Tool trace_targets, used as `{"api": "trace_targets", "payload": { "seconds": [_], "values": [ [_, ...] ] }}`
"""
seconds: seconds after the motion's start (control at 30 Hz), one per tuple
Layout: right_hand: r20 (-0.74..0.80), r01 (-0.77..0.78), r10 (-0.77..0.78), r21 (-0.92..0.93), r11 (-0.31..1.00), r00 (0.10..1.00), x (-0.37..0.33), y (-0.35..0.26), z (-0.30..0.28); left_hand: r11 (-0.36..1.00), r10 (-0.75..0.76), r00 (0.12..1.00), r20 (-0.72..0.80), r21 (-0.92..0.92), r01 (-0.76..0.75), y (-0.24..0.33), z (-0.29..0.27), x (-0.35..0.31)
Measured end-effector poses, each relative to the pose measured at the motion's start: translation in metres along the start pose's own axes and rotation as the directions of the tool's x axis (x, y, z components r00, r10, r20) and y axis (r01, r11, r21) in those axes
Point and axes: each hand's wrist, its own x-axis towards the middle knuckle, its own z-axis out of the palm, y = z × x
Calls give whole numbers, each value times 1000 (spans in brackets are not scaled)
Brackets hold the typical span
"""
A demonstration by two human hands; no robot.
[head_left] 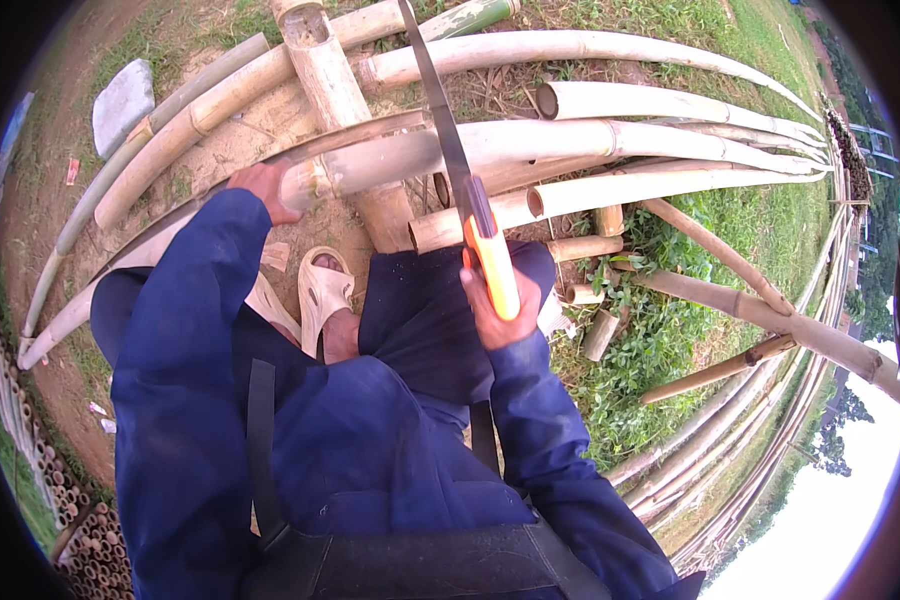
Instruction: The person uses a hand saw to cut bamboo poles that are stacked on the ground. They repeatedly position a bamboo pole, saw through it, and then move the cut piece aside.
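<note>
A wide fisheye camera is looking steeply down from the person's head — the dark blue cloth jacket (pixel 380 450) is filling the near lower middle. Just beyond, the bare left hand (pixel 267 188) and bare right hand (pixel 493 327) are showing from above. Long, pale, round bamboo poles (pixel 550 143) are stretching farther off — bending toward the view's edge — while bright white sky (pixel 820 510) is appearing at lower right.

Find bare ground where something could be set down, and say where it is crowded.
Mostly bare dirt lies left of the outermost curved pole, below the pale slab. Crowded: right of the saw, where bamboo poles bunch together.
</note>
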Motion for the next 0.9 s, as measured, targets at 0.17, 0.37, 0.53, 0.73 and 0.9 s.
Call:
{"api": "trace_targets", "payload": {
  "seconds": [0.17, 0.37, 0.53, 0.73, 0.9],
  "values": [
    [1, -33, 34, -154, 987, 999, -119, -11, -54, 999, -34, 998, 49, 3, 34, -6, 6, 4],
    [-12, -3, 3, 11, 1000, 1000, 13, 4, 2, 999, -46, 998, 47, -1, 46, 3, -2, 8],
    [-15, 23, -24, -30, 999, 1000, -27, 5, -7, 1000, -18, 998, 55, -4, 18, -1, 3, 10],
    [-12, 5, -8, -198, 980, 1000, -107, -10, -52, 999, -47, 998, 42, -20, 48, 7, -7, 5],
    [35, 30, -31, 19, 999, 999, 22, -4, 2, 996, -59, 995, 77, -56, 64, 2, -9, 8]
  ]
}}
